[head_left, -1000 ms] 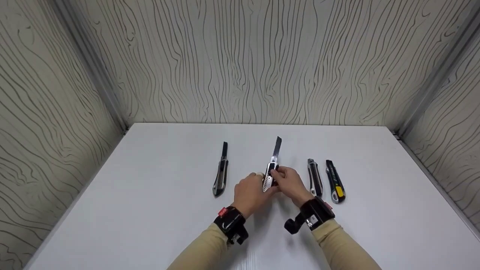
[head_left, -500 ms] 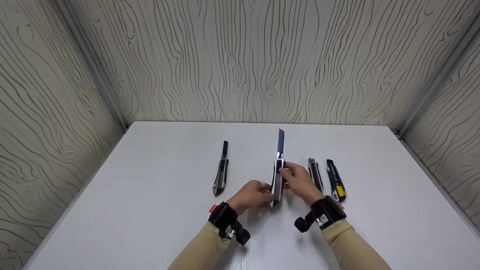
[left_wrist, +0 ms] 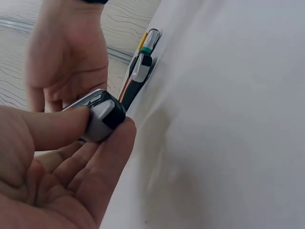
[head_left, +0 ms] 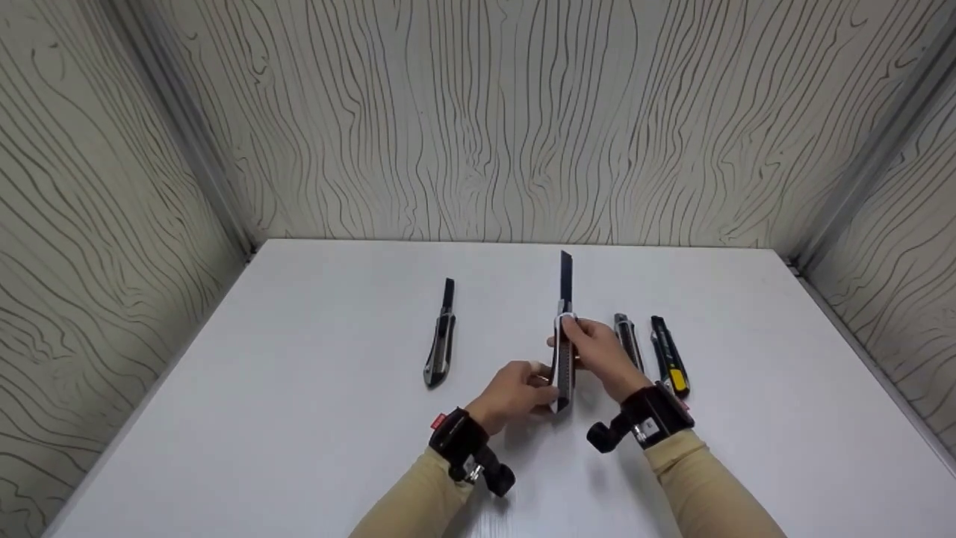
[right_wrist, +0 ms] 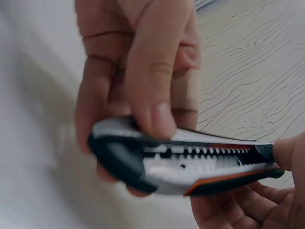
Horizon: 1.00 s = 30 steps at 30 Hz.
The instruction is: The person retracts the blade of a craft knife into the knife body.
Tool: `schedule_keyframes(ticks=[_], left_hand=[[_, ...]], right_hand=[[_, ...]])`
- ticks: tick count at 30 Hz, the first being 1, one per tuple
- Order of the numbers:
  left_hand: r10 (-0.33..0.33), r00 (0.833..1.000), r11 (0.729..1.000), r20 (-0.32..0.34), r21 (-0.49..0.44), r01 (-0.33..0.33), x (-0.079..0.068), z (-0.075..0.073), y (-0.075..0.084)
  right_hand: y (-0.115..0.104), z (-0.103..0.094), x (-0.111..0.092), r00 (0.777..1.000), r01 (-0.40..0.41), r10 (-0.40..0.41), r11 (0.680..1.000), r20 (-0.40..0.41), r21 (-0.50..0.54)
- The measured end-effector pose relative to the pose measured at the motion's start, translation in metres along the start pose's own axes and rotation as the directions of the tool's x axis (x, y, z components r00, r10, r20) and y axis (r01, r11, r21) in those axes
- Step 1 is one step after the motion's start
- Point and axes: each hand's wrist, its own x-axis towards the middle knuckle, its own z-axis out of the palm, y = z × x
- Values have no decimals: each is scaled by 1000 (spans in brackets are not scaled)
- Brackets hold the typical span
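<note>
A snap-off utility knife (head_left: 563, 366) with a silver and dark handle is held upright-looking in the head view, its long dark blade (head_left: 566, 278) out and pointing away. My left hand (head_left: 515, 392) pinches the butt end of its handle between thumb and fingers. Higher up, my right hand (head_left: 603, 357) grips the handle near the blade end, thumb over the slider. The right wrist view shows the toothed slot of the knife (right_wrist: 190, 167) and its orange trim. In the left wrist view, the dark end cap of the knife (left_wrist: 107, 117) sits between thumb and fingertips.
On the white table (head_left: 314, 388), another utility knife (head_left: 440, 351) with its blade out lies to the left. Right of my hands lie a grey utility knife (head_left: 627, 336), partly hidden by the right hand, and a black one with a yellow part (head_left: 671, 362). Patterned walls enclose the table.
The knife has shifted right and turned from a slant to nearly straight. My left hand has moved down to the butt end; the right hand has moved slightly right with the knife.
</note>
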Motion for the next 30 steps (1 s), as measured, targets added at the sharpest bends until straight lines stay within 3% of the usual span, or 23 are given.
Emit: schedule_keyframes(ticks=[5,8,30], left_hand=[[14,1000,1000,-5,-9,-14,2,6,2],[16,1000,1000,-10,-17,-16,3,8,1],[43,999,999,-24,8,-42,-1,6,-5]], right_hand=[[-2,1,2,999,-40,35,985,30,168],[-2,2,3,998,-56,52,975,24,214],[1,18,4,998,1,15,969,-65,246]])
